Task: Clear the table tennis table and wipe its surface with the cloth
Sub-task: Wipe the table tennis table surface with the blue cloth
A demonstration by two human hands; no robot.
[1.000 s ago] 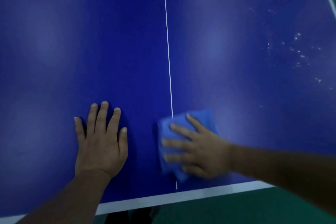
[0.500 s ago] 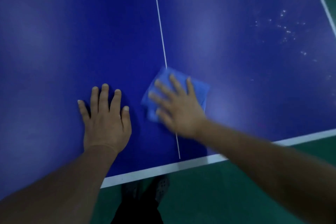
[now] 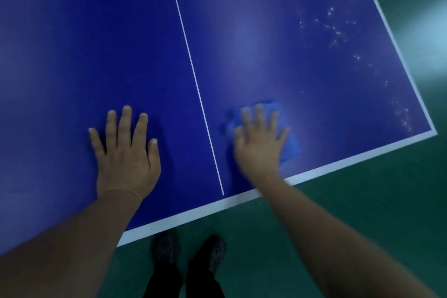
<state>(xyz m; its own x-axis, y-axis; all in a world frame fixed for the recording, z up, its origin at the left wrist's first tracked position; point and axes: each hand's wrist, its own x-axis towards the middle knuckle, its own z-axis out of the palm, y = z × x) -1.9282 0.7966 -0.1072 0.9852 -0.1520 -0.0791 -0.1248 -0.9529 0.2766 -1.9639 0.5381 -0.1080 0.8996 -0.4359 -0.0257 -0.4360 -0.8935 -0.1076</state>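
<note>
Currently, left to right: left hand (image 3: pixel 127 152) lies palm-down on the blue table tennis table (image 3: pixel 72 43), left of the white centre line (image 3: pixel 193 75). Its fingers are straight and spread, thumb out toward the centre line, nothing under or in it, so it's just planted flat on the surface. The left forearm runs in from the lower-left corner, wrist roughly straight.

Right of the centre line, right hand (image 3: pixel 260 145) presses flat on a blue cloth (image 3: pixel 289 143). Fingers are extended and slightly fanned, pointing away from the body; no curl round the fabric, so it's a flat-palm press, not a pinch. The hand is motion-blurred, so the fingertip detail is soft. The right forearm comes in from the lower right, angled up and left across the table's white end border (image 3: pixel 338 166).

The cloth sits on the table just beside the centre line and close to the near end border, mostly covered by the hand; its edges show past the fingertips and on the little-finger side.

Further right, whitish specks (image 3: pixel 336 29) are scattered over the table toward the right sideline and near corner.

Below the table edge there's green floor (image 3: pixel 362 201), plus two dark perforated shoes (image 3: pixel 164 248) and dark trouser legs.

No brands, labels or readable writing anywhere in view.
</note>
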